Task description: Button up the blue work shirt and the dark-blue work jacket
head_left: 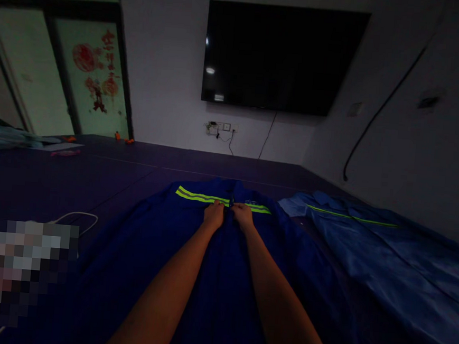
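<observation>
A dark blue work jacket [189, 275] with a yellow-green reflective stripe [196, 195] across the chest lies spread flat in front of me. Both arms reach forward over it. My left hand [214, 215] and my right hand [242, 216] sit side by side at the jacket's front opening, just below the stripe. Each hand's fingers are curled and pinch the cloth on its own side of the opening. What lies exactly between the fingertips is too dark to make out.
A second, lighter blue jacket [385, 258] lies to the right beside the wall. A white cable [78, 217] curls at the left. A black wall television [282, 57] hangs ahead, with a socket [221, 127] below. More cloth [6, 133] lies far left.
</observation>
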{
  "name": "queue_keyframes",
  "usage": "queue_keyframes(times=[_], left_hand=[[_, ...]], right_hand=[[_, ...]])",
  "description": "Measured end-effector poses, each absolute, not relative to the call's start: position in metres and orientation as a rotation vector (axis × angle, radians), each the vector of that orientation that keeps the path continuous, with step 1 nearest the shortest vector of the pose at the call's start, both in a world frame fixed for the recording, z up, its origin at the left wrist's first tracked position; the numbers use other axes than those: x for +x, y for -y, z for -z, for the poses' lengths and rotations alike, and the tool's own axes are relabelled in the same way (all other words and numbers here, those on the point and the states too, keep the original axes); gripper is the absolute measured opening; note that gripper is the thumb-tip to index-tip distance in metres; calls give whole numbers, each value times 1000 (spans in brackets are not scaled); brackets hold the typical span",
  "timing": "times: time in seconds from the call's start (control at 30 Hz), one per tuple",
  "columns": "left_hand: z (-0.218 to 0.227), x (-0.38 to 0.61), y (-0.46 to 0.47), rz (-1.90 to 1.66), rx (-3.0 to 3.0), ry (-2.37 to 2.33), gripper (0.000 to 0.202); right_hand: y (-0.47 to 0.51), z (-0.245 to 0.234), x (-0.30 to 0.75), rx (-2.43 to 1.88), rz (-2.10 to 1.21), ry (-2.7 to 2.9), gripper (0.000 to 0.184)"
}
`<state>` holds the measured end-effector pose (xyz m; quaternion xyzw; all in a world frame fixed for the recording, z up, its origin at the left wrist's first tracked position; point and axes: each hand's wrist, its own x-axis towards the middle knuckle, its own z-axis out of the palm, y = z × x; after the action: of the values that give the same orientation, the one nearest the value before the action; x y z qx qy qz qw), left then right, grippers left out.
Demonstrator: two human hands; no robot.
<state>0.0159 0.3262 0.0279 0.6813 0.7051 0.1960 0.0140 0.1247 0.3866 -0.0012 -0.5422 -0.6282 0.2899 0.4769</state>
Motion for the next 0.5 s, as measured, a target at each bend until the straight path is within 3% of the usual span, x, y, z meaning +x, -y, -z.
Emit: queue_keyframes(times=[0.3,0.5], left_hand=[[-28,22,-341,-895,1826,-2238,23],[-24,17,-348,-1147,1768,-2073,19]], right_hand=[[-388,-3,121,-1244,-645,1547,12],[-393,2,127,-1202,-685,1405,21]])
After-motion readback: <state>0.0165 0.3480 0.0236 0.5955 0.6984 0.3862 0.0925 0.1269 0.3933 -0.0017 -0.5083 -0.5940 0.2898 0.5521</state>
